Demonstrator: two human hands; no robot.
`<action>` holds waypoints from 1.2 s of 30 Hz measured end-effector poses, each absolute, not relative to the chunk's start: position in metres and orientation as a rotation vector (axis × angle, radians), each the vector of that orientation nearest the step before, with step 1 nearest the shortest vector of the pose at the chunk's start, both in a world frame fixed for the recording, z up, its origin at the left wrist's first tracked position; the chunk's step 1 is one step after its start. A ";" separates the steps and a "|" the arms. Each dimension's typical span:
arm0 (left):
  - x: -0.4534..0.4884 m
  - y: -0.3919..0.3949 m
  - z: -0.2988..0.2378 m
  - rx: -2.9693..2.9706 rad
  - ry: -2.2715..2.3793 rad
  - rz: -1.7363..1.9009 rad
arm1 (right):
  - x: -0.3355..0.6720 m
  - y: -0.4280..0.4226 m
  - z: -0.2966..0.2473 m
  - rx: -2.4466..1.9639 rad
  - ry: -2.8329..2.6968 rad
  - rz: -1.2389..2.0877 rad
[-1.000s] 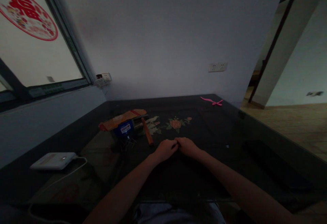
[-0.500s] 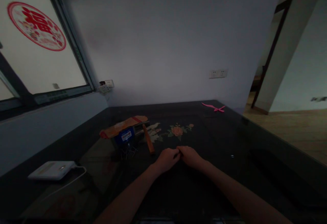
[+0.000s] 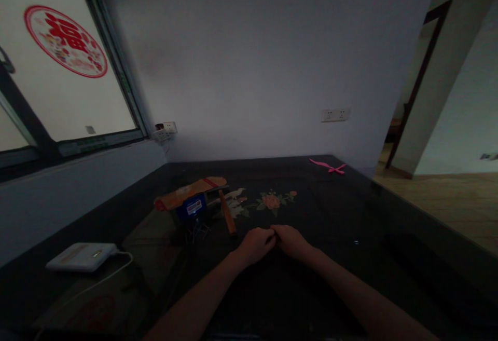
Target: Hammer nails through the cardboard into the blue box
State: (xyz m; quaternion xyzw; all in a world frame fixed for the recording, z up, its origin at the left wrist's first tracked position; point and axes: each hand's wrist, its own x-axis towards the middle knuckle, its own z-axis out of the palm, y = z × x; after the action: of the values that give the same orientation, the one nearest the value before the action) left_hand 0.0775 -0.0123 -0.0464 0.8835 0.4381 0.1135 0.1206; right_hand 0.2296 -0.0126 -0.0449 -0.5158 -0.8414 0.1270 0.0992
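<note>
My left hand (image 3: 256, 244) and my right hand (image 3: 290, 240) rest on the dark glass table (image 3: 334, 216), fingertips meeting in the middle. Both hands have their fingers curled in a pinch; something small and dark seems to sit between them, too dim to name. Just left of my left hand lies an orange-brown stick (image 3: 226, 212). Behind it stands a blue box (image 3: 190, 207) under a flat orange packet (image 3: 190, 192), with thin metal wire bits (image 3: 195, 233) in front.
A white device (image 3: 80, 256) with a cable lies at the table's left. A pink ribbon (image 3: 327, 166) sits at the far right corner. A flower pattern (image 3: 271, 200) shows under the glass. Window at left, doorway at right.
The view has tilted and shifted slightly; my hands stay together in the same spot on the table. Nothing else has moved.
</note>
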 end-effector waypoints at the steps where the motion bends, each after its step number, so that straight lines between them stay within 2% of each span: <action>1: 0.077 -0.012 -0.046 2.581 1.276 0.333 | 0.230 -0.013 -0.045 -1.524 -2.490 0.377; 36: 0.077 -0.013 -0.045 2.604 1.261 0.309 | 0.231 -0.009 -0.048 -1.534 -2.528 0.364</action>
State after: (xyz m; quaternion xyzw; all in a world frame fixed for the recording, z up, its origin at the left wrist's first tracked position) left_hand 0.0774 -0.0128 -0.0454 0.8889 0.4305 0.1054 0.1157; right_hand 0.2307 -0.0094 -0.0484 -0.5132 -0.8457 0.1217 0.0812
